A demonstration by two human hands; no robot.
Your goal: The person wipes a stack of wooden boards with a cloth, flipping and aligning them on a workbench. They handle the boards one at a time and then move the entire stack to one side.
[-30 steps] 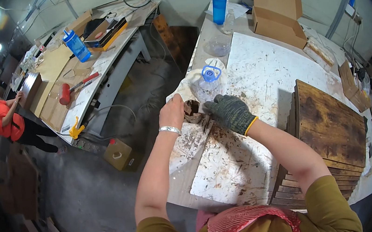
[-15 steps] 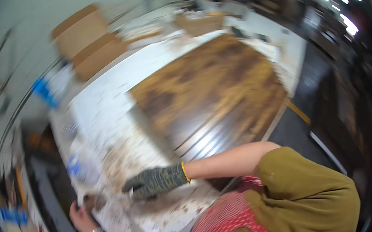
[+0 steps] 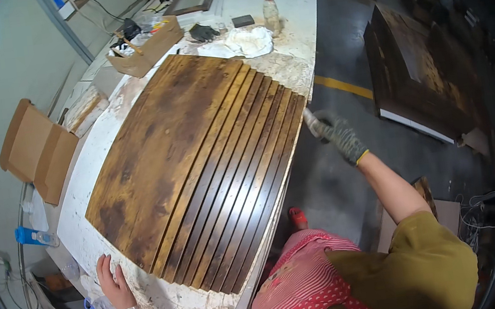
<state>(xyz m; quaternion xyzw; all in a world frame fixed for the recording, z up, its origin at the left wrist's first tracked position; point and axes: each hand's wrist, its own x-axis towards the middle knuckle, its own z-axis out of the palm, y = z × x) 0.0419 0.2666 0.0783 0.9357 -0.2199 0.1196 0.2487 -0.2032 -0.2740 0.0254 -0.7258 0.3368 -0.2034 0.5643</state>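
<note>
Several brown wooden boards lie stacked on the white table, their long edges staggered like steps on the near right side. My left hand, bare with a silver band at the wrist, is beside the stack's near left corner. Its fingers are stretched out and nothing is in it. In a grey-green patterned glove, my right hand is off the table's right edge, close to the boards' far right corner. Its fingers are curled round a small pale and dark thing, blurred and too small to name.
A smudged white table carries an open cardboard box, a carton of supplies, a spare dark glove, white cloth and a glass jar. A blue-capped bottle lies at left. Dark panels are stacked at right.
The view has swung to the right. My gloved right hand has moved from the table's near left to beyond its right edge. My left hand has come up beside the boards with fingers spread.
</note>
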